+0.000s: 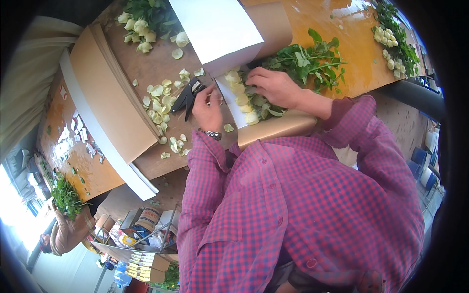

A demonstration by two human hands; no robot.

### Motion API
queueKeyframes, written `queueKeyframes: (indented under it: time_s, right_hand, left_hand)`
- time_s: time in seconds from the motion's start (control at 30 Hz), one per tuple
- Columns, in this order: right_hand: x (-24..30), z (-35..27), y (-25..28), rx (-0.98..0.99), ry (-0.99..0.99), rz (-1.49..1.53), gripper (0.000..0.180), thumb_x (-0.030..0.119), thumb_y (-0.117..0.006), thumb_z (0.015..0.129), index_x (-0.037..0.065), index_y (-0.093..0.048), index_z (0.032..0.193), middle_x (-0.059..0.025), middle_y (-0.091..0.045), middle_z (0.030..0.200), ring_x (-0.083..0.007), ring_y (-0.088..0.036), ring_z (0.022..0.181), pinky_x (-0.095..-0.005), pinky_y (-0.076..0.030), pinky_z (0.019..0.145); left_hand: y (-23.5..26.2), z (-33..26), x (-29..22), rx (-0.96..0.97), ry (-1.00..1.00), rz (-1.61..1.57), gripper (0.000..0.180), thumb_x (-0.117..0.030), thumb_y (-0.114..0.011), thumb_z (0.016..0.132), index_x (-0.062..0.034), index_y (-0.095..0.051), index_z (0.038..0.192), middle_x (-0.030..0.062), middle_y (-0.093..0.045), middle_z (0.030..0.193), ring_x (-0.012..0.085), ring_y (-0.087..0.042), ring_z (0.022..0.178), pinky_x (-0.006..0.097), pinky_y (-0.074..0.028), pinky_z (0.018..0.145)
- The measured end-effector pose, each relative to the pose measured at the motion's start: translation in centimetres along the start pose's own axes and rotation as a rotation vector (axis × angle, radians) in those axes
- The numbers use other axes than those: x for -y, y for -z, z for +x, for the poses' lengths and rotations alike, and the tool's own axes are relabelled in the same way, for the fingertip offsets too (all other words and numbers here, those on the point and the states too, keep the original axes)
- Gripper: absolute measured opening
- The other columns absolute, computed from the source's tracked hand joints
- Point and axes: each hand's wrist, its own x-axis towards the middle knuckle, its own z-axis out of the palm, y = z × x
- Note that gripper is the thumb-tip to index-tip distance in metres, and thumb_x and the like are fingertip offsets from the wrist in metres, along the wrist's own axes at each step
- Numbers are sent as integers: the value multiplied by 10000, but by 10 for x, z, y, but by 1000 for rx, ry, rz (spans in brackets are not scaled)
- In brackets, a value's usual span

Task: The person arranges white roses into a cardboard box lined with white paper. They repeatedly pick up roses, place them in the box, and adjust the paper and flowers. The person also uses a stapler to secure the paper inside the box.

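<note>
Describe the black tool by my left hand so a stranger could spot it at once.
Start at the long stack of brown cardboard sheets on the table. Right of it lie scattered pale petals, and between those and your left hand is the black tool, stapler-like in shape. Its dark, angular body sets it apart from the soft, light petals beside it.

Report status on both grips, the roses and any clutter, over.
Left grip beside black stapler-like tool, contact unclear. Right grip at the bunch of pale roses, hold unclear. Loose petals scattered near the tool.
</note>
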Motion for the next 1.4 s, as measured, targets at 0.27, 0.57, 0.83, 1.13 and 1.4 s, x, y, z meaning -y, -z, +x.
queueKeyframes:
  time_s: [0.27,0.57,0.83,1.13,1.4]
  right_hand:
    - [25,26,77,-616,-366,266,214,157,-739,983,35,-744,1159,-81,-764,1135,-180,-727,1026,-298,-563,895]
    - [20,37,60,-389,-625,1040,413,316,-645,1064,-27,-687,1289,-95,-742,1108,-155,-681,945,-309,-533,909]
    - [-12,-10,58,69,-746,1196,395,-44,-528,901,-71,-695,1258,-119,-766,1038,-215,-729,1009,-353,-580,934]
    - [1,-4,18,264,66,-238,247,195,-591,1046,-4,-693,1152,-184,-719,1036,-260,-691,1015,-406,-552,888]
    - [42,5,7,657,22,-362,313,220,-623,1030,-3,-614,1250,-196,-622,1182,-289,-598,1138,-424,-494,976]
  left_hand:
    - [23,8,-113,-34,-322,-129,264,-181,-661,1076,40,-703,1214,82,-731,1057,139,-694,935,287,-591,791]
    - [9,22,-163,226,-5,-261,380,-88,-758,972,58,-593,1281,61,-742,1018,103,-669,867,233,-520,774]
    - [46,-51,-82,664,31,-64,341,-22,-694,970,13,-637,1304,128,-768,1187,220,-727,1069,343,-564,931]
    - [30,-78,21,637,-534,535,336,-61,-608,923,-131,-688,1242,117,-737,1258,312,-671,1228,470,-504,996]
    - [36,-83,24,540,-661,780,514,-51,-556,920,-162,-605,1420,102,-551,1552,311,-499,1477,553,-390,1166]
